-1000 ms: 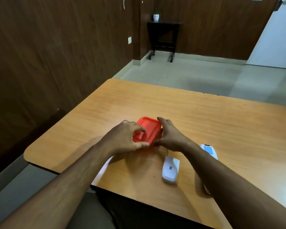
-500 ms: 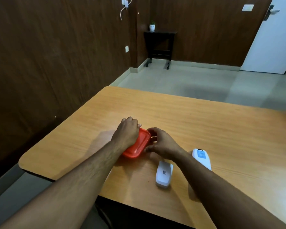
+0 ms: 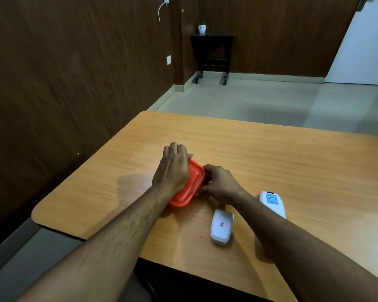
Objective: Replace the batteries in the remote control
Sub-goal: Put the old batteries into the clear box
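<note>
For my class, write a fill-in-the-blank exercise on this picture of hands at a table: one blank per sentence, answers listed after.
1. Both hands grip a lid coloured ____.
2. The number of white remotes lying on the table is ____.
3. The left hand holds the lid's far edge; the right hand grips its ____ side.
4. The near remote shows a small square ____ on its back.

Answers: red; two; right; code

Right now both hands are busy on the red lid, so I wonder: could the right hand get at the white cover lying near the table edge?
Probably yes: the white cover lies bare beside the right hand.
</note>
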